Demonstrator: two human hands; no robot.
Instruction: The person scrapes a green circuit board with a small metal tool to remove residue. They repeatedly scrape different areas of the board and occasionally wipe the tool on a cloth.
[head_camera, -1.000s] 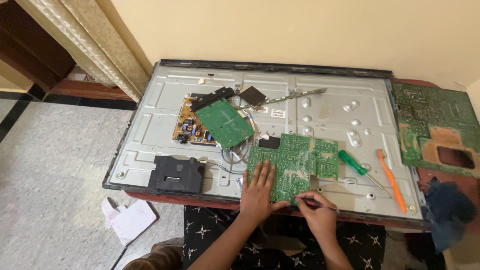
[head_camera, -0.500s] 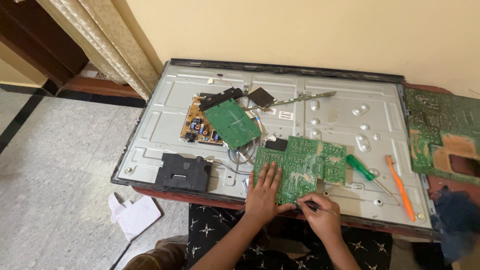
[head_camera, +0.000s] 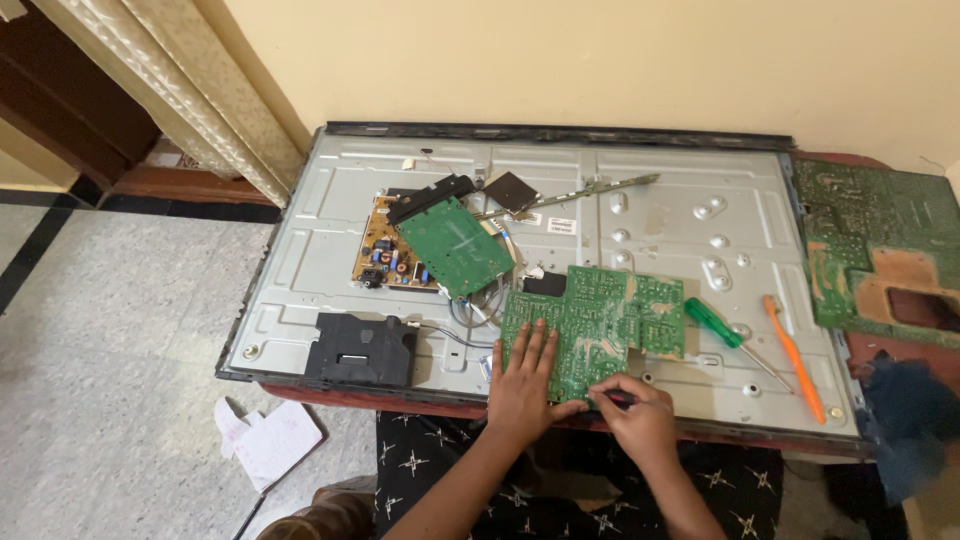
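My left hand (head_camera: 525, 385) lies flat, fingers spread, on the lower left part of a green circuit board (head_camera: 600, 320). That board rests on the grey metal back panel of a flat screen (head_camera: 660, 200). My right hand (head_camera: 635, 412) grips a thin dark tool (head_camera: 610, 398), its tip at the board's near edge. A second green board (head_camera: 455, 245) lies tilted over a yellow-brown board (head_camera: 378, 258) further left on the panel.
A green-handled screwdriver (head_camera: 715, 322) and an orange toothbrush (head_camera: 795, 358) lie right of the board. A black speaker box (head_camera: 360, 350) sits at the panel's near left. Another green board (head_camera: 870, 250) lies at far right, a dark cloth (head_camera: 905, 415) below it. Paper (head_camera: 268, 440) lies on the floor.
The view has shifted slightly. My left hand stays pressed on the board and my right hand keeps the tool at its near edge.
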